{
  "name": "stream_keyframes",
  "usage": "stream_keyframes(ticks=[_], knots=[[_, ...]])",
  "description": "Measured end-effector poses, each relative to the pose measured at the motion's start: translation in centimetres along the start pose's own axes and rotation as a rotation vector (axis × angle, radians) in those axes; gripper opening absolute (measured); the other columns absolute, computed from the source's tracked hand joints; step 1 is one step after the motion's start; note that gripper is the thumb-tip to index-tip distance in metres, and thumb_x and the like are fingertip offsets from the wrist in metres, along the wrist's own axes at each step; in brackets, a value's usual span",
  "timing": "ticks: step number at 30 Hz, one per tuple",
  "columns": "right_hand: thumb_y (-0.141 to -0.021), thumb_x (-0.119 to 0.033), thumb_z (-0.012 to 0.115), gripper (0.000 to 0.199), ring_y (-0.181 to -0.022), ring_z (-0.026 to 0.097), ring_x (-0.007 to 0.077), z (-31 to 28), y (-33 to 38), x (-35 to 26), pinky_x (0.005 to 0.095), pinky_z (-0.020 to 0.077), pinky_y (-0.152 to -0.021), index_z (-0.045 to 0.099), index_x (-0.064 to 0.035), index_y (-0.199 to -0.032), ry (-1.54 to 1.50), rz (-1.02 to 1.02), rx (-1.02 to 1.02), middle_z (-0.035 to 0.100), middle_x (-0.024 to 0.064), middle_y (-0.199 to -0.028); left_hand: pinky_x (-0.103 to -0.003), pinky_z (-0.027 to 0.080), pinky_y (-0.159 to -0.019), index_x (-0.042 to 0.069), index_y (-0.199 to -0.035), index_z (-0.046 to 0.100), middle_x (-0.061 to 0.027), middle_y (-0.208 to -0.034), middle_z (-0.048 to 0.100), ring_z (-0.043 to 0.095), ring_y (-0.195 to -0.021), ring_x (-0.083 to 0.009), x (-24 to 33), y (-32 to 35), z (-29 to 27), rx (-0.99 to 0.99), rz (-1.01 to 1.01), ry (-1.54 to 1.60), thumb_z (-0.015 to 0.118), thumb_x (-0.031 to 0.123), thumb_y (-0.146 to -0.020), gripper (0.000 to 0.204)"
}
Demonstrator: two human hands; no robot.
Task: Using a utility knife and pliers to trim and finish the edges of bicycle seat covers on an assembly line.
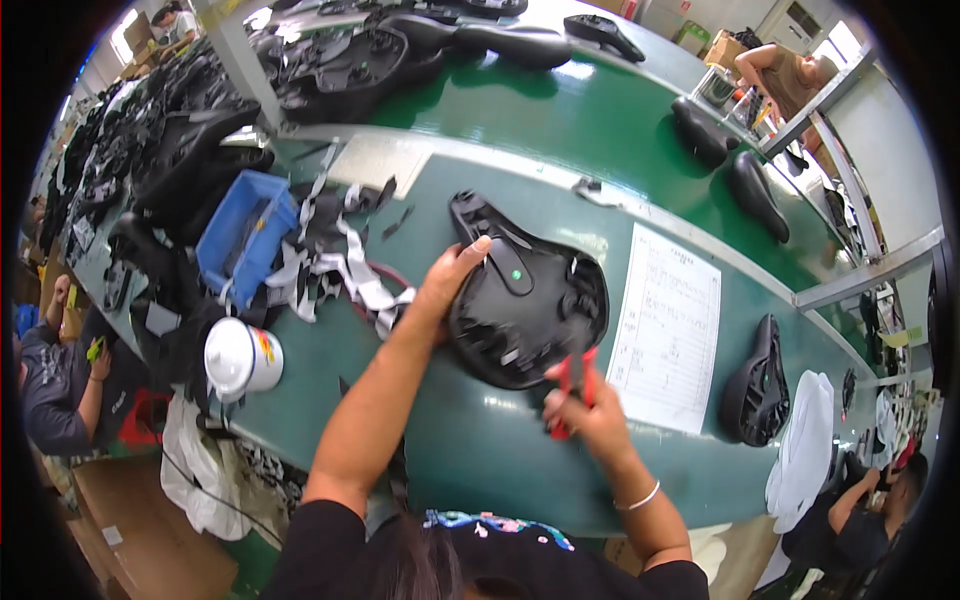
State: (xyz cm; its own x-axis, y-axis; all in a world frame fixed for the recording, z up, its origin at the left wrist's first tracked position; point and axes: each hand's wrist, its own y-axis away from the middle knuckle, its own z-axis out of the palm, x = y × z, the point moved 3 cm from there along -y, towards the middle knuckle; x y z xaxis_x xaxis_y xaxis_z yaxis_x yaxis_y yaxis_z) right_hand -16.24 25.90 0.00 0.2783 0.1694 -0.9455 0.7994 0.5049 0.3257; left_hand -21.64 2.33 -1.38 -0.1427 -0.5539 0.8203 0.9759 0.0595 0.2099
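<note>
A black bicycle saddle [505, 315] lies underside up in front of me, its narrow nose pointing away and a small green dot on its middle. My left hand [452, 278] grips its left edge, with the thumb over the rim. In my right hand [592, 412] are red-handled scissors [576, 376], held over the saddle's near right rim. Motion smears their dark blades, so whether they touch the cover cannot be made out.
Left of the saddle lie black and white scraps [350, 275], a blue bin [245, 235] and a white lidded mug [243, 358]. To the right are a paper sheet [665, 325] and another saddle [758, 385]. A metal rail [510, 165] crosses behind. Several people work nearby.
</note>
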Motion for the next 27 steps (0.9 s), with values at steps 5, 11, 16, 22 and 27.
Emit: stream_keyframes(ticks=[5, 11, 16, 22, 27], knots=[[-0.090, -0.012, 0.056, 0.044, -0.058, 0.057, 0.0102, -0.6, 6.4, 2.8, 0.0235, 0.0466, -0.050, 0.040, -0.0076, -0.131, 0.142, -0.156, 0.094, 0.063, 0.0083, -0.089, -0.026, 0.051, -0.075, -0.005, -0.118, 0.050, -0.0084, -0.100, 0.058, 0.059, -0.084, -0.0133, -0.7, 7.6, -3.5, 0.060, -0.179, -0.158, 0.070, 0.032, -0.079, 0.057], [-0.085, -0.009, 0.064, 0.056, -0.060, 0.056, 0.0227, -0.8, 4.9, -3.4, 0.0302, 0.0469, -0.053, 0.044, -0.0146, -0.137, 1.051, -0.755, 0.005, 0.060, 0.0117, -0.080, -0.025, 0.050, -0.074, -0.004, -0.119, 0.049, -0.0091, -0.101, 0.059, 0.058, -0.086, -0.0124, 3.3, 10.9, -1.9, -0.063, -0.121, -0.381, 0.071, 0.028, -0.080, 0.054], [-0.082, -0.010, 0.067, 0.064, -0.059, 0.056, 0.0263, 0.5, 4.8, -3.6, 0.0385, 0.0449, -0.052, 0.042, -0.0162, -0.140, 1.526, -0.643, -0.225, 0.058, 0.0108, -0.077, -0.027, 0.050, -0.073, -0.005, -0.113, 0.053, -0.0104, -0.099, 0.061, 0.059, -0.085, -0.0134, 3.2, 10.8, -3.1, -0.029, -0.094, -0.497, 0.073, 0.030, -0.075, 0.055], [-0.084, -0.009, 0.064, 0.070, -0.071, 0.062, 0.0368, 4.7, 10.6, 3.0, 0.0415, 0.0491, -0.061, 0.031, -0.0185, -0.145, 1.223, -0.221, 0.055, 0.063, 0.0155, -0.086, -0.027, 0.048, -0.069, -0.005, -0.099, 0.059, -0.0066, -0.084, 0.061, 0.057, -0.074, -0.0114, 1.9, 14.7, -3.3, 0.243, -0.009, -0.477, 0.071, 0.031, -0.076, 0.044], [-0.088, -0.007, 0.060, 0.063, -0.098, 0.062, 0.0430, 4.9, 13.6, 1.9, 0.0392, 0.0510, -0.079, 0.031, -0.0133, -0.144, 0.907, -0.170, 0.046, 0.062, 0.0221, -0.113, -0.027, 0.049, -0.069, -0.006, -0.105, 0.054, -0.0100, -0.090, 0.059, 0.057, -0.078, -0.0126, 1.3, 19.0, -3.0, 0.447, 0.117, -0.367, 0.070, 0.033, -0.077, 0.050]])
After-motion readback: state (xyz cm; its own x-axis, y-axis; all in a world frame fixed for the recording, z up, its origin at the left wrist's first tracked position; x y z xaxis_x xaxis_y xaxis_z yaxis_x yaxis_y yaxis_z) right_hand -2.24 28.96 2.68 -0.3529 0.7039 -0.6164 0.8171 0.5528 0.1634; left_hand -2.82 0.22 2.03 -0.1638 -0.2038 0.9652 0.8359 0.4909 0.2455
